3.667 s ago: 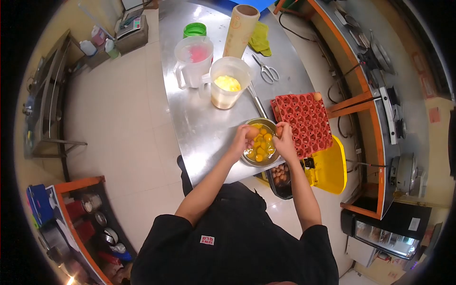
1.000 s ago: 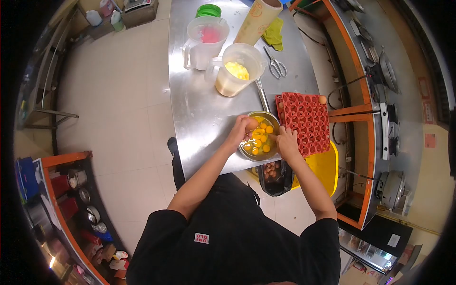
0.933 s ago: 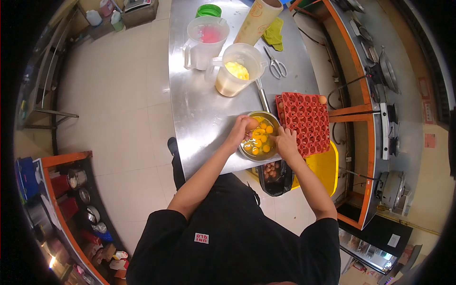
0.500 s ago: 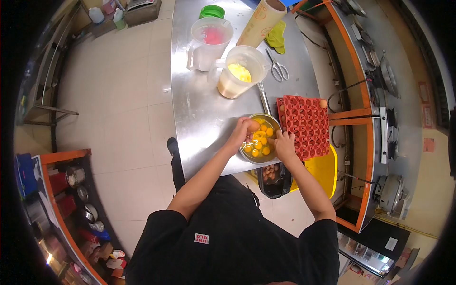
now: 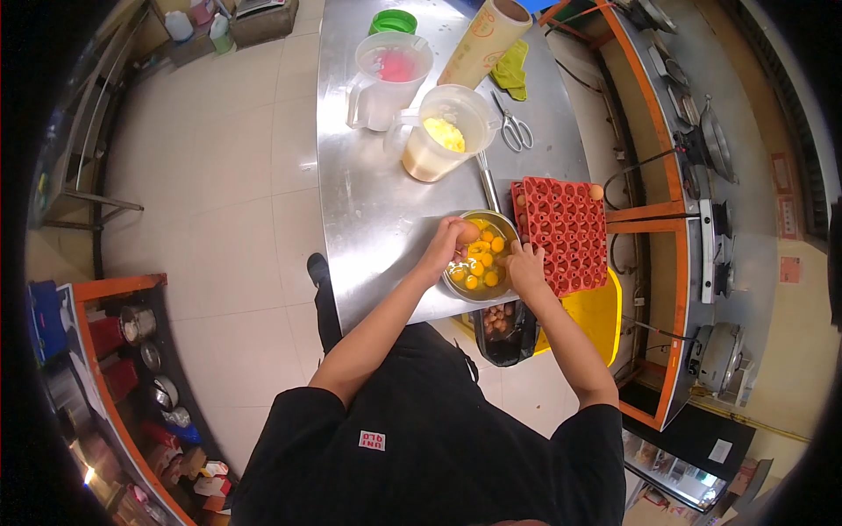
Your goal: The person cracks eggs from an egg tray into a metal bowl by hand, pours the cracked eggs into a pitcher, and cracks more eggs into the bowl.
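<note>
A metal bowl (image 5: 459,292) with several yolks (image 5: 475,269) in clear egg white stands near the table's front edge. At its left rim my left hand (image 5: 445,245) is closed round a brown egg (image 5: 469,231). My right hand (image 5: 524,266) is at the bowl's right rim, its fingertips reaching over the inside; whether they hold anything is too small to tell. Right of the bowl lies a red egg tray (image 5: 566,235) with one egg (image 5: 597,191) at its far right corner. Below the edge, a black-lined bin (image 5: 506,349) contains brown shells (image 5: 498,321).
Beyond the bowl stand a jug with yellow contents (image 5: 445,133), a jug with pink contents (image 5: 392,68), a large film roll (image 5: 484,42), scissors (image 5: 516,131) and a green cloth (image 5: 511,70). A whisk handle (image 5: 488,186) rises from the bowl. A yellow bin (image 5: 596,320) is below the tray.
Since the earliest frame, my right hand no longer shows a brown shell piece. My left hand keeps its egg at the bowl's left side. The camera view has shifted.
</note>
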{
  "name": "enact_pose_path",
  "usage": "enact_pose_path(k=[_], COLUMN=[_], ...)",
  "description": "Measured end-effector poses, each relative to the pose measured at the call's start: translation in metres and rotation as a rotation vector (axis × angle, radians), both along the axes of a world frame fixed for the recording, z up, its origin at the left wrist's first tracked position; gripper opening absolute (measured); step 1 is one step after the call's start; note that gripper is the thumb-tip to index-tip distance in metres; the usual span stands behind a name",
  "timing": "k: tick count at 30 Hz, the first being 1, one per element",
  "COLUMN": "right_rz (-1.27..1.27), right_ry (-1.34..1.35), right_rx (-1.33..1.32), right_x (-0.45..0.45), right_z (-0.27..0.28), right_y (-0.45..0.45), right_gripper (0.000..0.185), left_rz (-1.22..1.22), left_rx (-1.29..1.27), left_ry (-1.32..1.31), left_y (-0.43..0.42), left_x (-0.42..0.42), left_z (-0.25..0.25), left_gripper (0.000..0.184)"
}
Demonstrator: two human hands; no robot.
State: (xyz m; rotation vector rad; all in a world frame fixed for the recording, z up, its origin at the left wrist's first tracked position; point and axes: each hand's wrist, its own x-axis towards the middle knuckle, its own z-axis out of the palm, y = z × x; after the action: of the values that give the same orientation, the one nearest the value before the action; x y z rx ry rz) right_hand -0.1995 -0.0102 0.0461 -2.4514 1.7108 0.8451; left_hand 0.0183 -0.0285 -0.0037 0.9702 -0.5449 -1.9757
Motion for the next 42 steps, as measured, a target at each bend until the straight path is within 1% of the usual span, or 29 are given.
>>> enact_pose_path(k=[2, 5, 8, 11, 14, 17, 20, 26, 29, 35, 38, 39, 42], right_rz=[0.011, -0.007, -0.091, -0.083, -0.098, -0.1, -0.105, -0.018, -0.019, -0.03, -0.1, -0.077, -0.156], right_ry=[-0.019, -0.006, -0.048, -0.077, -0.202, -0.236, -0.235, -0.354, -0.495, -0.658, -0.816, -0.851, -0.695], right_rx=[-0.026, 0.011, 0.115, 0.208, 0.253, 0.227, 0.202, 0.054, -0.03, -0.245, -0.337, -0.377, -0.234], right_x=[-0.005, -0.003, 0.012, 0.004, -0.003, -0.009, -0.01, -0.015, -0.01, 0.013, 0.018, 0.015, 0.014], right_z=[-0.005, 0.003, 0.036, 0.043, 0.052, 0.049, 0.046, 0.038, 0.053, 0.142, 0.161, 0.149, 0.088], right_y=[0.0, 0.001, 0.002, 0.0, 0.002, 0.003, 0.001, 0.007, 0.006, -0.004, -0.004, -0.004, 0.013], right_gripper=[0.017, 0.017, 0.02, 0.023, 0.024, 0.028, 0.025, 0.009, 0.007, 0.009, 0.008, 0.011, 0.012], left_rz=[-0.002, 0.002, 0.014, 0.018, 0.009, 0.001, -0.001, -0.005, 0.001, -0.015, -0.021, -0.022, -0.032], left_rx=[-0.002, -0.018, -0.045, -0.055, -0.054, -0.055, -0.053, -0.057, -0.061, -0.039, -0.035, -0.028, -0.018], left_ry=[-0.004, 0.001, 0.009, 0.006, 0.004, -0.019, -0.041, -0.05, -0.036, -0.04, -0.055, -0.063, -0.097], left_y=[0.0, 0.0, 0.001, 0.001, 0.001, 0.001, 0.001, 0.001, 0.001, 0.001, 0.0, 0.0, 0.0], left_x=[0.0, 0.0, 0.0, 0.0, 0.001, 0.0, 0.0, 0.0, 0.0, 0.0, 0.0, -0.001, -0.005], left_z=[-0.001, 0.0, 0.002, 0.004, 0.003, 0.002, 0.005, 0.005, 0.004, 0.007, 0.004, 0.003, 0.001], left_gripper=[0.038, 0.04, 0.04, 0.04, 0.038, 0.036, 0.037, 0.039, 0.039, 0.041, 0.042, 0.042, 0.042])
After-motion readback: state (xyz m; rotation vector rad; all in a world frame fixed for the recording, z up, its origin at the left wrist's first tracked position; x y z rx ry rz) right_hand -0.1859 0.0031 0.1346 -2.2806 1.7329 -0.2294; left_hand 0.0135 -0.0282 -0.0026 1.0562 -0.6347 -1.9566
